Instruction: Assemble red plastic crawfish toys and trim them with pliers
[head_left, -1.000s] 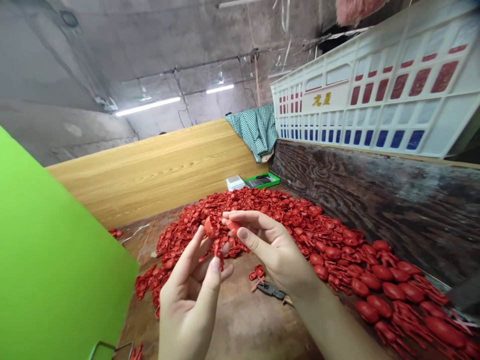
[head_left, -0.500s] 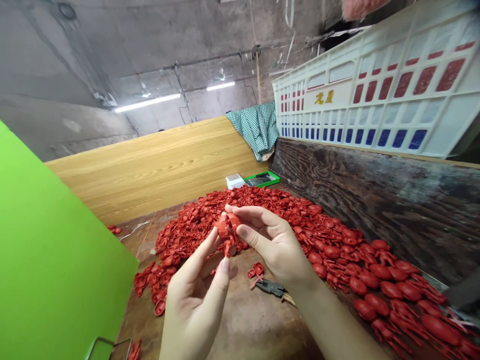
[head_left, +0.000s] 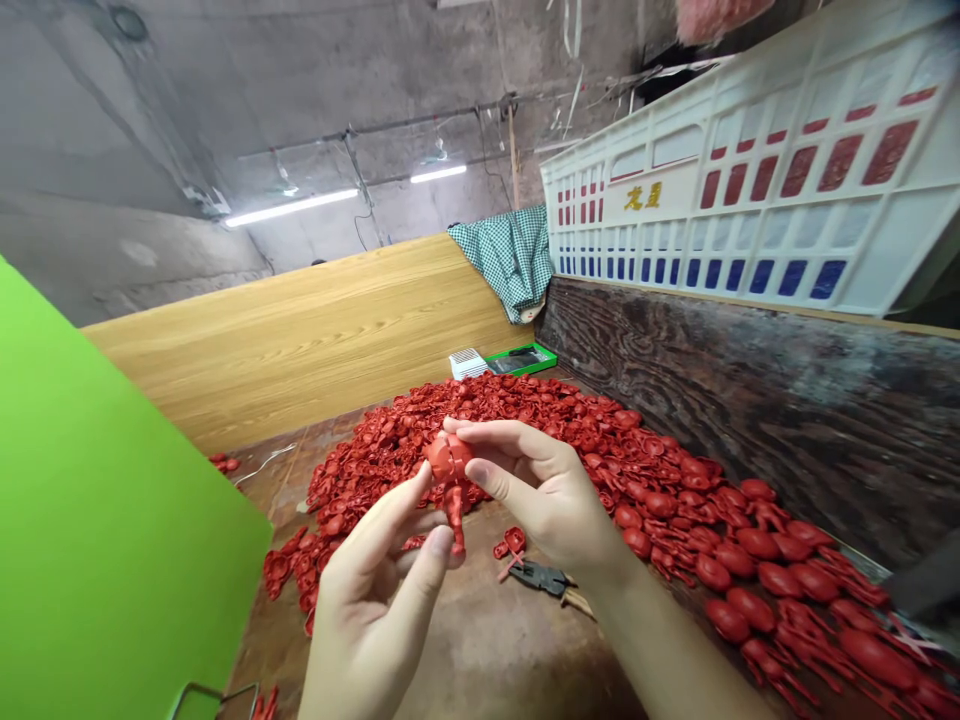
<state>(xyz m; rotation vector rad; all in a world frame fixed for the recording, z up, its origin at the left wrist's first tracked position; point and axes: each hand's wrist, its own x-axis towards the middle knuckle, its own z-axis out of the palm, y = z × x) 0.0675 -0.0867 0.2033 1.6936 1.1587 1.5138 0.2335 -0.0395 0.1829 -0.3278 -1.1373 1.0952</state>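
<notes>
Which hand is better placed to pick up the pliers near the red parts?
Probably the right hand: it is above the pliers, and the left hand is farther away. Both hands hold the red plastic figure.

Worktop (head_left: 465, 640): runs ahead, between the side boards.
Heap of parts (head_left: 420, 440): on the worktop, ahead of the hands.
Row of parts (head_left: 780, 580): on the worktop's right side, along the dark board.
Pliers (head_left: 538, 578): on the worktop, just below the right hand (head_left: 540, 490).
Toy figure (head_left: 450, 490): held between that hand and the left hand (head_left: 367, 610), above the heap's near edge.
Small box (head_left: 521, 360): at the heap's far side, beside a packet (head_left: 469, 364).
Left: a flat board (head_left: 112, 500), upright along the worktop.
Behind: a wooden panel (head_left: 300, 350), with a cloth (head_left: 510, 260) draped over its right end.
Right: a dark board (head_left: 750, 420), with a crate (head_left: 720, 190) above it.
</notes>
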